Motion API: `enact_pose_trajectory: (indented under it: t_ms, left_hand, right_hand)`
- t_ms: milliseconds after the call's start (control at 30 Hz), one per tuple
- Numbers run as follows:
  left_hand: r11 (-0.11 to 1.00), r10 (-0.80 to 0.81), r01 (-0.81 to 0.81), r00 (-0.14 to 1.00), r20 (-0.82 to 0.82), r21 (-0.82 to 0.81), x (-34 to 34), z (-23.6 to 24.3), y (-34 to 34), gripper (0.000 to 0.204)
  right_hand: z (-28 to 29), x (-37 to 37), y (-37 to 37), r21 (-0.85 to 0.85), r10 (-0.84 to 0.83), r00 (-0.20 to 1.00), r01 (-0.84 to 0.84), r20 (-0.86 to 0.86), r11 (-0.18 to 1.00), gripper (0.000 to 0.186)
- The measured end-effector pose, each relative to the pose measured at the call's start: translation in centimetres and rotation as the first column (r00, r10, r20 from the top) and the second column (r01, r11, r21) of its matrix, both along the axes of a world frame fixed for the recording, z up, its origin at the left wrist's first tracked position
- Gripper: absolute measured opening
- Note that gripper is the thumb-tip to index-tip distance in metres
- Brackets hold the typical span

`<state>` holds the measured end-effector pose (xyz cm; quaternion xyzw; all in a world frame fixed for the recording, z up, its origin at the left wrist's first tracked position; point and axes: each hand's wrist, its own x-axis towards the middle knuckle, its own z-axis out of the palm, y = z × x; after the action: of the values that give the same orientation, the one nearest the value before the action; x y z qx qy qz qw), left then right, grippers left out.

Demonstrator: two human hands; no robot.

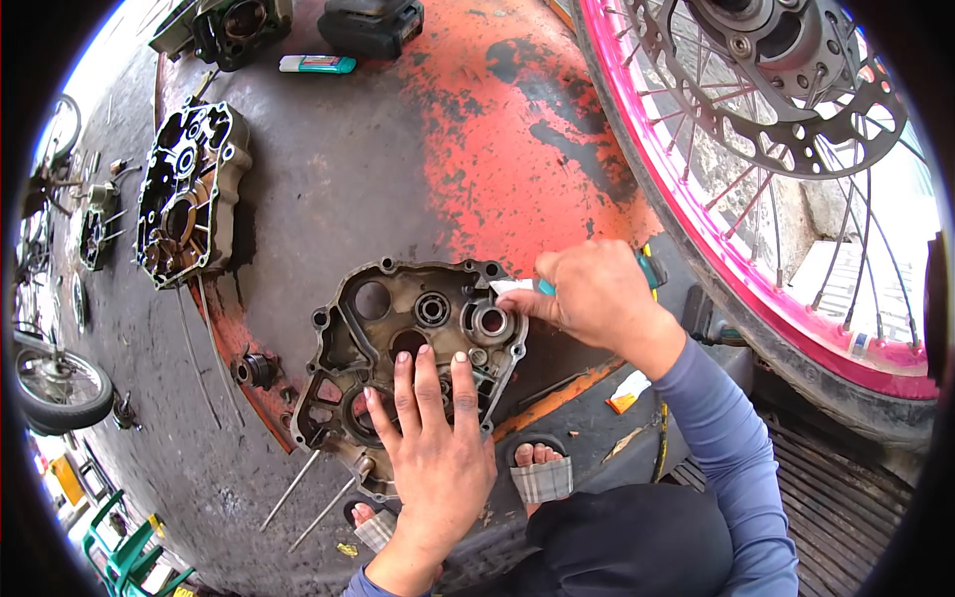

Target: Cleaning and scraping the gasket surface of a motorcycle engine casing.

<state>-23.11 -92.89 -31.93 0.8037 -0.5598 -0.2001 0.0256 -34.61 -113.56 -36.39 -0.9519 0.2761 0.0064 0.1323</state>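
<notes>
An aluminum engine case half (343,298) with bearings and bores lies on the worn red-and-grey floor (527,199) in front of me. My left hand (430,448) rests on the case's inner face, fingers spread out and holding nothing. My right hand (597,298) grips a small white-and-teal tube (512,287), whose white end is at the case's upper right rim, just above a bearing seat (491,322). The rest of the tube is partly hidden by my fingers.
At upper left stand another crankcase (189,184), a cylinder part (244,25), a black box (370,22) and a second white-and-teal tube (316,64). A pink-rimmed wheel (716,229) fills the right. My sandaled feet (542,463) are below. Motorcycle wheels and a green stool (119,542) sit far left.
</notes>
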Motion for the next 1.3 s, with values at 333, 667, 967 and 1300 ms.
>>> enact_pose_trajectory:
  t_ms: [333,667,967,1300]
  left_hand:
    - [1.0,-0.009,0.009,1.0,0.013,-0.02,0.3,0.0,0.2,0.087]
    - [1.0,-0.012,0.012,1.0,0.023,-0.014,0.1,-0.2,0.3,0.087]
    - [0.999,-0.002,0.002,1.0,0.007,-0.051,0.0,-0.7,0.1,0.087]
    - [0.996,-0.016,0.018,1.0,0.023,-0.091,0.3,-0.9,0.8,0.089]
  right_hand:
    - [0.3,1.3,-1.3,0.062,0.087,0.996,-0.086,-0.009,0.994,0.068]
    - [1.0,2.5,-1.7,0.112,0.166,0.984,-0.158,-0.067,0.981,0.072]
    - [-1.8,-3.1,-2.9,-0.062,-0.221,0.973,0.225,0.072,0.972,0.05]
    - [3.6,0.3,1.5,0.621,-0.41,0.911,0.297,0.043,0.726,0.048]
